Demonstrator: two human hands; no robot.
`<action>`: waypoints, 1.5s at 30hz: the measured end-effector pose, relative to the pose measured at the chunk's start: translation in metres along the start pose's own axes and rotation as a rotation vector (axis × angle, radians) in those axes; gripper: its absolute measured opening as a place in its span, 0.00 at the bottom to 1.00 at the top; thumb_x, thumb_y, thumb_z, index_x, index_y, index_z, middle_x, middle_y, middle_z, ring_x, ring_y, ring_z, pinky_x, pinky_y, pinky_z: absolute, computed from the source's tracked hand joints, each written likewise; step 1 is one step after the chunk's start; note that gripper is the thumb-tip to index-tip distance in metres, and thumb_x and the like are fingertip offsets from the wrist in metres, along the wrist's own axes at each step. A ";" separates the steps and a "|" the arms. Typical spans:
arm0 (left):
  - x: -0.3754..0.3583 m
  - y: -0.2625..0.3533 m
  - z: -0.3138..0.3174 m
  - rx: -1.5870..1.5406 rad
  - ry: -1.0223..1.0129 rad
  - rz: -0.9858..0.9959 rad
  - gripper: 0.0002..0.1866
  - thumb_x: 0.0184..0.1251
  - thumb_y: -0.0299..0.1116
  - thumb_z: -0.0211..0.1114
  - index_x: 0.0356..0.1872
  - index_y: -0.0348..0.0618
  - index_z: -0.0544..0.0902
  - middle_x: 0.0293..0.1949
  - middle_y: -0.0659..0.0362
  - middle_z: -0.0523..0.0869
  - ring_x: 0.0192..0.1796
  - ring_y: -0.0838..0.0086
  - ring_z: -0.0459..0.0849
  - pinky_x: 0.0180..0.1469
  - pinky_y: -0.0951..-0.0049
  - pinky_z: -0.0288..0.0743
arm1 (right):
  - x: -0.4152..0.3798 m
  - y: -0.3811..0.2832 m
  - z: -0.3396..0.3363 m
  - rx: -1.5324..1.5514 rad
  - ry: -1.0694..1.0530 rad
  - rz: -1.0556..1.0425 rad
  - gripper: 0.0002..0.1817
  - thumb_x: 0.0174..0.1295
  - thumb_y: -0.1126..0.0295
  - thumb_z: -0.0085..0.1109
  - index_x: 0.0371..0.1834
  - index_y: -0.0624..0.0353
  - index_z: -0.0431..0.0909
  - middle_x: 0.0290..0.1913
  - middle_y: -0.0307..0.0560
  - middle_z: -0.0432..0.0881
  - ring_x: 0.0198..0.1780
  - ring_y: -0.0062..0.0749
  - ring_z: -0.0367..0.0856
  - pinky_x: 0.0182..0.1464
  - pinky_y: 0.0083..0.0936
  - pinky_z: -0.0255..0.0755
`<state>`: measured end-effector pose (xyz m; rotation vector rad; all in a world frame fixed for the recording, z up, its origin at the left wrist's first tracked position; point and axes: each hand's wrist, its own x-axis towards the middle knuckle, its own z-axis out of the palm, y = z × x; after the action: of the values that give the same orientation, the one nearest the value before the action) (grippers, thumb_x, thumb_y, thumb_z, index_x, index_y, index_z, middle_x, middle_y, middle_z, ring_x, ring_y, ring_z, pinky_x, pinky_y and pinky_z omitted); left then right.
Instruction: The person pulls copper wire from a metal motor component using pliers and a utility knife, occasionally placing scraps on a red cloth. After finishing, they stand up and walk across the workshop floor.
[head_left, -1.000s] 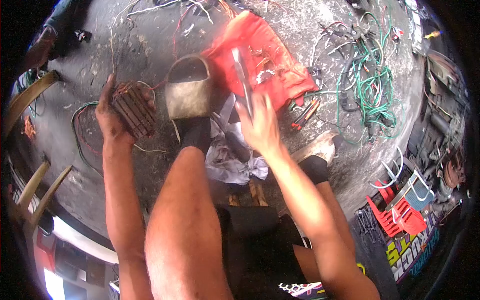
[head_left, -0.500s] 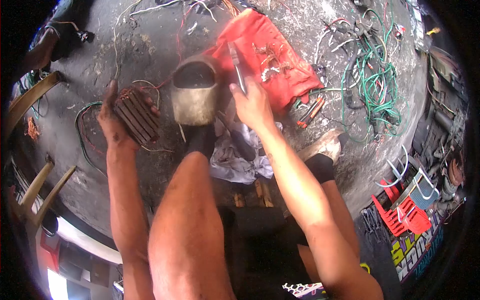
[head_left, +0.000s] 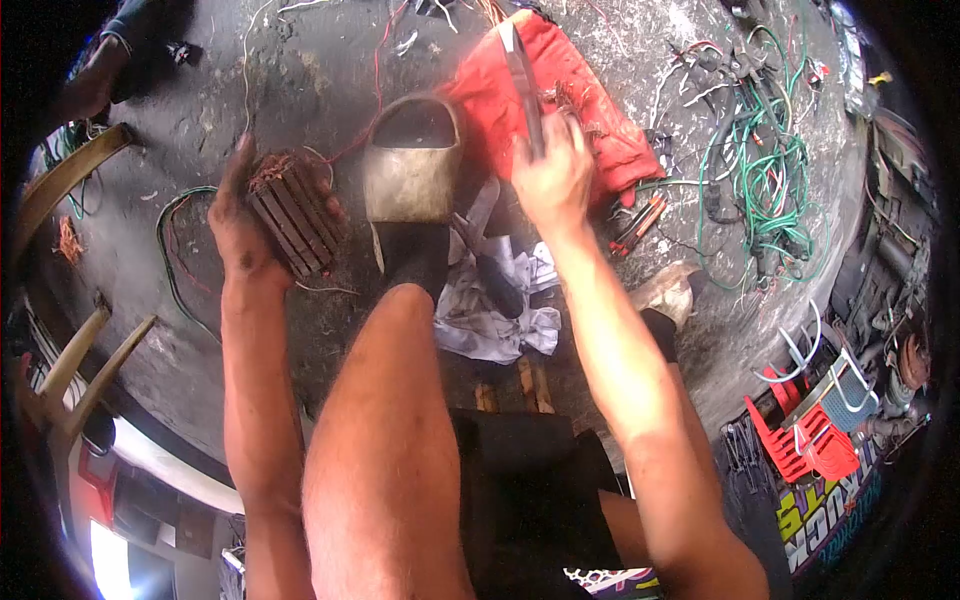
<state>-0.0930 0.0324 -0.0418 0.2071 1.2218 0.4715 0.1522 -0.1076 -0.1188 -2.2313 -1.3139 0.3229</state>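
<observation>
My left hand is wrapped round a dark, slotted motor core with reddish-brown copper strands at its top end. It is held just above the floor, left of my slipper. In my right hand, slightly blurred, is a flat metal chisel, its blade pointing up and away from me. Chisel and hand are over the red cloth, on which some copper strands lie. The chisel and the core are well apart.
A grey-white rag lies between my feet. Orange-and-black-handled tools sit beside the red cloth. Tangled green and white wires spread at the right, near red plastic chairs. Another person's foot is at the upper left.
My right hand has moved away from me and a little to the right with the chisel. My left hand keeps hold of the core. The whole view has shifted slightly.
</observation>
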 end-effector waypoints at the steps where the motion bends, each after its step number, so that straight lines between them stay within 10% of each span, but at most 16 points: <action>1: -0.001 -0.001 -0.003 0.000 -0.012 0.003 0.29 0.67 0.58 0.53 0.36 0.36 0.81 0.27 0.48 0.83 0.27 0.57 0.83 0.31 0.58 0.80 | 0.011 0.000 0.002 -0.016 -0.008 0.024 0.11 0.55 0.72 0.64 0.37 0.64 0.73 0.38 0.63 0.78 0.40 0.62 0.80 0.44 0.48 0.76; 8: 0.001 -0.003 -0.014 -0.024 -0.043 -0.013 0.28 0.67 0.57 0.54 0.37 0.37 0.81 0.27 0.47 0.83 0.26 0.56 0.83 0.31 0.57 0.80 | 0.045 0.010 0.015 -0.188 -0.281 0.000 0.09 0.58 0.70 0.59 0.41 0.57 0.76 0.38 0.59 0.80 0.39 0.60 0.82 0.43 0.49 0.76; 18: -0.002 -0.002 -0.009 -0.032 0.039 -0.018 0.28 0.66 0.58 0.55 0.36 0.37 0.82 0.27 0.48 0.83 0.26 0.56 0.83 0.30 0.58 0.80 | 0.052 0.002 -0.047 -0.069 -0.094 -0.058 0.11 0.53 0.72 0.65 0.37 0.61 0.75 0.32 0.59 0.81 0.34 0.57 0.82 0.38 0.45 0.77; 27: -0.002 -0.009 -0.010 -0.037 -0.076 -0.033 0.28 0.66 0.57 0.54 0.38 0.36 0.83 0.27 0.49 0.84 0.28 0.59 0.84 0.32 0.61 0.81 | 0.072 0.002 -0.096 -0.024 -0.493 0.421 0.15 0.53 0.67 0.66 0.40 0.64 0.78 0.37 0.56 0.86 0.42 0.49 0.86 0.47 0.38 0.77; 35: -0.007 -0.008 -0.005 -0.005 0.010 -0.063 0.28 0.67 0.57 0.54 0.37 0.36 0.82 0.27 0.49 0.84 0.28 0.60 0.84 0.32 0.61 0.81 | 0.033 0.000 -0.008 -0.116 -0.254 0.017 0.18 0.53 0.66 0.67 0.45 0.60 0.77 0.36 0.61 0.82 0.40 0.57 0.83 0.45 0.47 0.77; 42: -0.008 0.004 -0.008 0.069 0.042 0.015 0.29 0.68 0.58 0.53 0.36 0.36 0.82 0.25 0.49 0.83 0.26 0.60 0.83 0.31 0.61 0.81 | 0.039 -0.010 0.039 -0.156 -0.312 0.033 0.12 0.65 0.66 0.44 0.43 0.60 0.76 0.39 0.64 0.80 0.38 0.60 0.83 0.43 0.50 0.77; 45: -0.008 0.007 -0.007 0.062 0.005 0.045 0.29 0.68 0.58 0.52 0.36 0.36 0.81 0.25 0.49 0.82 0.25 0.60 0.83 0.30 0.61 0.81 | 0.037 -0.019 0.025 -0.135 -0.311 0.042 0.11 0.63 0.67 0.49 0.42 0.61 0.75 0.38 0.64 0.80 0.38 0.60 0.83 0.43 0.49 0.77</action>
<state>-0.1031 0.0338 -0.0342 0.2869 1.2392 0.4740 0.1451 -0.0606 -0.1268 -2.3946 -1.4858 0.6355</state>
